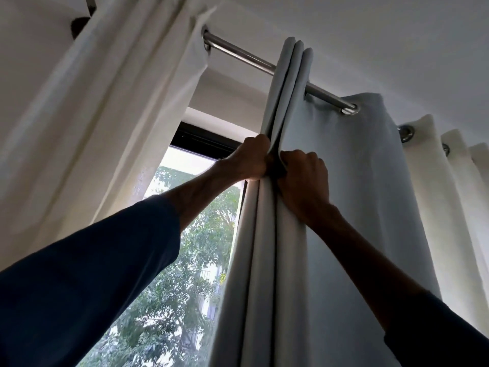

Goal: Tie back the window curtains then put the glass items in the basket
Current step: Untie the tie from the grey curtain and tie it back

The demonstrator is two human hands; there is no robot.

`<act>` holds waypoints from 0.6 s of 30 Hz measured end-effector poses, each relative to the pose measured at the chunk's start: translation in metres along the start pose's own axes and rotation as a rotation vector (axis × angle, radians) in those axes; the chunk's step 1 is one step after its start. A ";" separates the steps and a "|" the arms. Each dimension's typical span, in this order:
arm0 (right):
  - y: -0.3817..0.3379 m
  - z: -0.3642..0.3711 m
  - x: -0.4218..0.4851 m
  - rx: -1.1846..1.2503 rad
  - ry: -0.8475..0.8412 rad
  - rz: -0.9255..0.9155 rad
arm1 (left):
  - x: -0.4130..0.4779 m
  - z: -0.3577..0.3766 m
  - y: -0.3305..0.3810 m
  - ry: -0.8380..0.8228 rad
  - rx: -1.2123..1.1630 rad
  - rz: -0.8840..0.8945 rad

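I look up at a pale grey curtain (352, 207) hanging by eyelets from a steel rod (243, 55). Its leading folds are bunched together near the window's edge. My left hand (251, 160) grips the bunched folds from the left, high up. My right hand (304, 178) clutches the same folds from the right, touching the left hand. A white curtain (105, 115) hangs drawn aside at the left. No glass items or basket are in view.
Between the curtains a dark-framed window (201, 141) shows green trees outside. More white curtain folds (455, 197) hang at the far right on the same rod. The white ceiling (370, 35) is above.
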State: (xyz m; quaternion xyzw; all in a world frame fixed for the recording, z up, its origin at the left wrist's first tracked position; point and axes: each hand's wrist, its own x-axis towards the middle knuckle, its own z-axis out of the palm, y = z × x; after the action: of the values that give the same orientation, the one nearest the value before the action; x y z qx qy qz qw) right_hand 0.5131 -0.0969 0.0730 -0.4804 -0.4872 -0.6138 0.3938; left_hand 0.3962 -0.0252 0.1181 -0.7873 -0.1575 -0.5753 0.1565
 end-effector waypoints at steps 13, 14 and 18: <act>0.007 -0.015 -0.048 0.229 -0.135 -0.226 | -0.029 0.021 0.014 -0.010 -0.382 -0.285; 0.014 -0.016 -0.045 0.270 -0.129 -0.222 | -0.028 0.021 0.012 -0.002 -0.322 -0.284; 0.061 -0.012 -0.025 0.206 0.064 -0.015 | -0.032 0.021 0.015 0.019 -0.204 -0.293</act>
State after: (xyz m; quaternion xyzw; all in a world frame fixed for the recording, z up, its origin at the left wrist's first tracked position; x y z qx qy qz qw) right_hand 0.5741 -0.1212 0.0608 -0.4137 -0.5385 -0.5787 0.4517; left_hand 0.4112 -0.0315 0.0808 -0.7623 -0.2098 -0.6122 -0.0079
